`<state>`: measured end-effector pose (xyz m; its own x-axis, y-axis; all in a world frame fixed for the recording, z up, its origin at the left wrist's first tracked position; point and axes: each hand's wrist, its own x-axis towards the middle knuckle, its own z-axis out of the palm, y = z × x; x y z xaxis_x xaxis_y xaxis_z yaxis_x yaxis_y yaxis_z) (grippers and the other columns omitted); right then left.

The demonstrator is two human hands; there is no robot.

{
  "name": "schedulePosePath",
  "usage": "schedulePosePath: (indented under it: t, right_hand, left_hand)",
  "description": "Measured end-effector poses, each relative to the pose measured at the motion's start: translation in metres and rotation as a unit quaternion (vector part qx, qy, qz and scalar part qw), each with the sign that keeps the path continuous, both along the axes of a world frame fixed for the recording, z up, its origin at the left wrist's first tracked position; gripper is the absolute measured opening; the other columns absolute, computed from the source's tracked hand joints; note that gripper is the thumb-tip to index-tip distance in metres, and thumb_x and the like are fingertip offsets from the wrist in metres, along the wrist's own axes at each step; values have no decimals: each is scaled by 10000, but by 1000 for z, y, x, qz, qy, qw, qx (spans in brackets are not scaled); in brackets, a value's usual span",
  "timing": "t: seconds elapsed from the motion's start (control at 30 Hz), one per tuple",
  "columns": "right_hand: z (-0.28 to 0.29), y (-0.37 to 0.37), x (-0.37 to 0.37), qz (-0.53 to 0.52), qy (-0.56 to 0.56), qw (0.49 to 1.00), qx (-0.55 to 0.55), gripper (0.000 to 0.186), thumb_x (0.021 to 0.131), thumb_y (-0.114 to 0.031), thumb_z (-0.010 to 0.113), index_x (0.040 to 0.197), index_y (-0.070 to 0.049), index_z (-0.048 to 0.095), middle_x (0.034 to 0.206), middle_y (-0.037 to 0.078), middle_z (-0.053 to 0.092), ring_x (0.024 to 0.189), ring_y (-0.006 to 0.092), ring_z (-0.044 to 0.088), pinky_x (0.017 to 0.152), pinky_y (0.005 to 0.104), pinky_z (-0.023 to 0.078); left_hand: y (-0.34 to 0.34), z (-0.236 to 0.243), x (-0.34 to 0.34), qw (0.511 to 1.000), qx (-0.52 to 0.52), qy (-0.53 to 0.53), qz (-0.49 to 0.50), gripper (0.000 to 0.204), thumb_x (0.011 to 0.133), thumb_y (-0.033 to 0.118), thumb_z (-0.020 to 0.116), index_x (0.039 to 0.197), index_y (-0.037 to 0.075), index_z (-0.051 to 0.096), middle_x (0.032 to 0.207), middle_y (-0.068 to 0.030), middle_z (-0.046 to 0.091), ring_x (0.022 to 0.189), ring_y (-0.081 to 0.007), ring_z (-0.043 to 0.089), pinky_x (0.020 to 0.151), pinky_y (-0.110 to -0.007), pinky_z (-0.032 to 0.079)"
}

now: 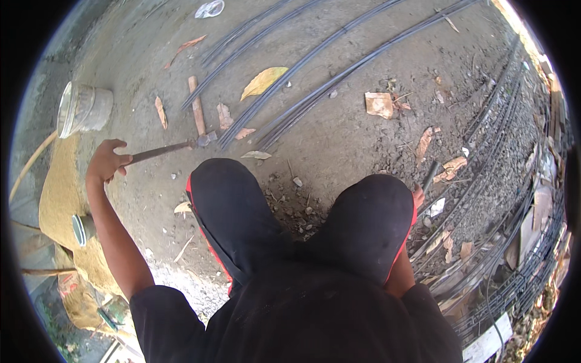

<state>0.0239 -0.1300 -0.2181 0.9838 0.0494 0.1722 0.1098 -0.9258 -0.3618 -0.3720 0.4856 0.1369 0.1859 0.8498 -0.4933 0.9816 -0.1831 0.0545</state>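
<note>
Left hand is half curled with fingers spread, loosely gripping one end of a flat, dark metal bar. Its far end sits right by the hammer, smooth wooden handle. Right hand is mostly behind the knee beside a dark round rod; can't tell its grip. Skinny ribbed-looking rods lie on gritty dirt.
</note>
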Motion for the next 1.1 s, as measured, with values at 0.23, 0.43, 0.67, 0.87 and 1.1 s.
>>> schedulePosePath:
  t: [0.23,0.43,0.67,0.87,1.1]
  right_hand:
    - [9,81,20,190,59,973,115,363,829,-109,740,1179,-52,661,1041,182,653,979,380,647,872,467,515]
    - [10,122,22,189,186,960,93,225,879,-166,693,1071,-50,713,976,204,709,924,398,698,830,468,545]
    - [104,172,168,281,40,955,83,207,933,-222,631,973,-62,756,943,231,729,892,441,705,792,494,558]
    - [303,289,320,337,-40,937,-82,292,941,-334,614,1053,-100,749,1003,189,739,973,415,693,851,492,545]
    - [343,368,315,354,-7,919,-172,294,950,-363,594,1097,-158,745,1075,197,730,992,439,678,892,511,543]
  left_hand:
    - [-2,-12,-8,999,-7,-32,-5,521,829,127,791,1302,-3,616,778,-147,688,496,-181,644,345,-318,379]
    - [-1,-17,-17,998,-13,-46,30,498,825,82,773,1280,-21,599,813,-159,687,508,-193,666,322,-326,386]
    - [36,-13,-23,996,-66,-49,28,528,824,68,761,1304,-15,559,734,-145,678,439,-179,603,310,-312,362]
    - [64,-4,-21,995,-83,-61,-8,498,810,78,782,1263,-17,600,753,-146,679,469,-202,635,328,-318,387]
    - [63,-8,2,996,-66,-51,-28,499,766,59,804,1225,-55,648,1069,-208,682,592,-244,719,556,-388,543]
